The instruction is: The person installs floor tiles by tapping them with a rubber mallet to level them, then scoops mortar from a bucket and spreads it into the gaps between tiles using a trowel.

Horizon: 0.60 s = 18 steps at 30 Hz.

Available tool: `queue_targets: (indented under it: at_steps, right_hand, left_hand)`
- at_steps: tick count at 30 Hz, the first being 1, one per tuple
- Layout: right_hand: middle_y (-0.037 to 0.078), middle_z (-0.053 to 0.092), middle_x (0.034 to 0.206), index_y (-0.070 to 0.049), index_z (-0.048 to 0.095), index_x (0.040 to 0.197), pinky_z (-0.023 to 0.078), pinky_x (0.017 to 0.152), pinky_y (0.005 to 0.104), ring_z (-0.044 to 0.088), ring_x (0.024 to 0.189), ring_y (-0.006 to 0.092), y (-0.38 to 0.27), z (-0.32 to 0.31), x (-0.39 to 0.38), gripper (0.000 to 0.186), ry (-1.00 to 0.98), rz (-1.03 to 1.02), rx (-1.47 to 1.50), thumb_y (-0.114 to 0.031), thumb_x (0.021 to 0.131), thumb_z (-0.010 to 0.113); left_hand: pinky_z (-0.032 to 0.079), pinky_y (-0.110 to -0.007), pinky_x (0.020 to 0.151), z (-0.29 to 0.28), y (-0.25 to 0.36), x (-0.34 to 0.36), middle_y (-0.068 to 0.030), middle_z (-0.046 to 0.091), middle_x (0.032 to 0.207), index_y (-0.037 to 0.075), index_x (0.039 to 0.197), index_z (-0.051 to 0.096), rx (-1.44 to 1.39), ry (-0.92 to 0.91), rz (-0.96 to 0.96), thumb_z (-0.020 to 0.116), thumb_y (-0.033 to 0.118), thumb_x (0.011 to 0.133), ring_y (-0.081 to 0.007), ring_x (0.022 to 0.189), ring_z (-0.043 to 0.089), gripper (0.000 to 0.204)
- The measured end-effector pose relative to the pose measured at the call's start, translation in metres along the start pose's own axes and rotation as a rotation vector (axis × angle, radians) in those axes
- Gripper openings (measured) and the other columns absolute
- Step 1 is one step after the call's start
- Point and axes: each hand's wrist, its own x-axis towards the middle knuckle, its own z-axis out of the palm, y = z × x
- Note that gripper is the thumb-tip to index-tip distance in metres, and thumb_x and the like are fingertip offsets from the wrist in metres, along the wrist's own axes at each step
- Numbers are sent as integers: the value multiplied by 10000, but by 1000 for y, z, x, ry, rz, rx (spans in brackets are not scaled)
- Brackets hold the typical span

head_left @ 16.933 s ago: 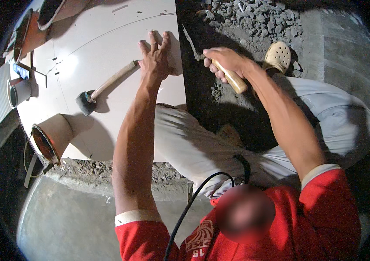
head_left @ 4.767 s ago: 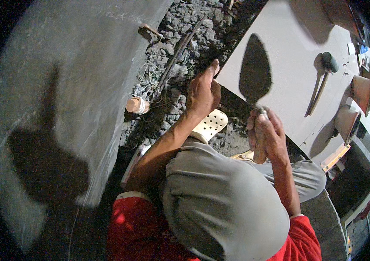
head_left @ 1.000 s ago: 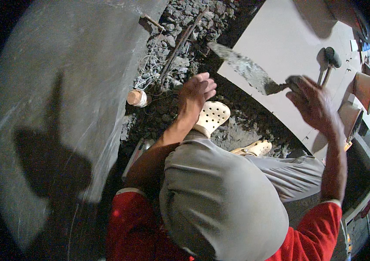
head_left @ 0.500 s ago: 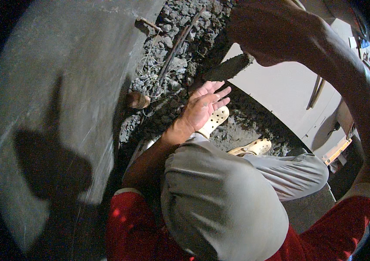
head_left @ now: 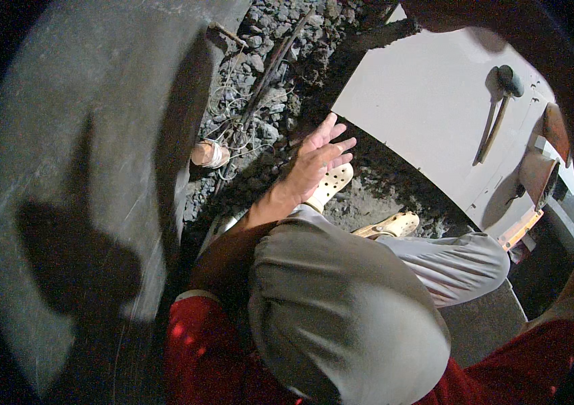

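My left hand (head_left: 310,162) is raised just above a cream clog (head_left: 334,185), its palm bare and fingers stretched apart. Beyond its fingertips lies the near corner of a large white slab (head_left: 415,94). At the top right, my right hand (head_left: 442,13) is in deep shadow and partly cut off by the picture's edge. A dark, flat blade caked with grey material, apparently a trowel (head_left: 391,34), extends from it over the slab's far-left edge. The handle and the finger grip are hidden. A rubber mallet (head_left: 510,81) with a wooden handle rests on the slab.
A smooth grey surface (head_left: 111,67) fills the left side. Beside it are rubble (head_left: 263,50), a dark rod (head_left: 277,67), loose string and a string-wound wooden peg (head_left: 206,154). An orange-yellow bar (head_left: 522,229) and brown pieces (head_left: 538,172) lie by the slab's right edge.
My right hand and the trowel have moved up and away, uncovering the mallet head and more of the slab. My left hand stays nearly in place.
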Motion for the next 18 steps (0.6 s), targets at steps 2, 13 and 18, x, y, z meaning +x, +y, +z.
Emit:
queue_targets:
  at_steps: [2,13,18]
  right_hand:
    - [125,722,889,-66,755,988,609,664,428,691,769,244,3,22,0,251,109,-31,124,-237,1007,572]
    - [27,614,856,-95,576,1273,514,502,292,591,631,125,-121,211,3,429,-16,-7,1971,-468,1065,545]
    - [23,568,798,-81,559,1060,501,472,297,575,581,132,-205,218,-30,357,-91,157,2428,-438,1054,559]
  left_hand:
    - [428,-458,1150,-2,1,0,-277,269,1639,2,1643,96,62,-1,32,568,138,978,-335,1412,479,826]
    - [432,-465,1158,-14,11,-2,-289,395,1568,-75,1572,275,26,17,78,633,270,958,-378,1423,475,790]
    - [468,-451,1123,-16,10,-7,-199,457,1547,-29,1541,388,4,125,75,609,228,999,-325,1371,526,638]
